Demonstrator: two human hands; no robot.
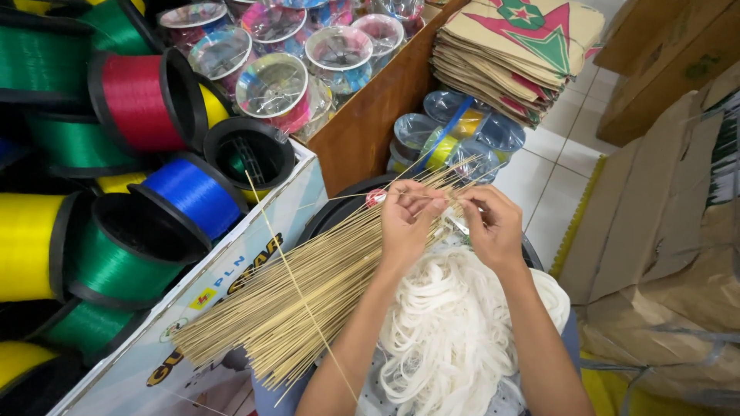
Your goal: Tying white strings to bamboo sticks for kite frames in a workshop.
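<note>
Starting over at 9 o'clock, there's a big pile of thread spools in a box, green ones (116,266), a red one (135,100), a blue one (196,196) and yellow (27,246), all lying on their sides with black rims. Up around 11 to 12 o'clock sits a bunch of clear plastic reels (271,86) behind a wooden board (362,127). Moving toward the middle, a fat bundle of thin bamboo sticks (301,296) lies slanted across the lap, fanned tips pointing up to about 1 o'clock, with one long loose stick (297,289) crossing over it. The left hand (408,219) is pinched shut on a single stick near the top of the bundle, and there's a small red and white bit (375,198) right by its fingers at 10 o'clock from the hand, can't tell what it is exactly. The right hand (493,227) is just beside it, fingers closed on the same stick or a thread on it, too fine to say which. Below both hands is a heap of white bands (451,331). My read is they're mid-tying or binding at the stick's end, and the next bit needs steady tension and tiny finger work so nothing slips. At 1 o'clock there's a stack of paper kites (516,46), and cardboard (655,231) at 3 o'clock.
</note>
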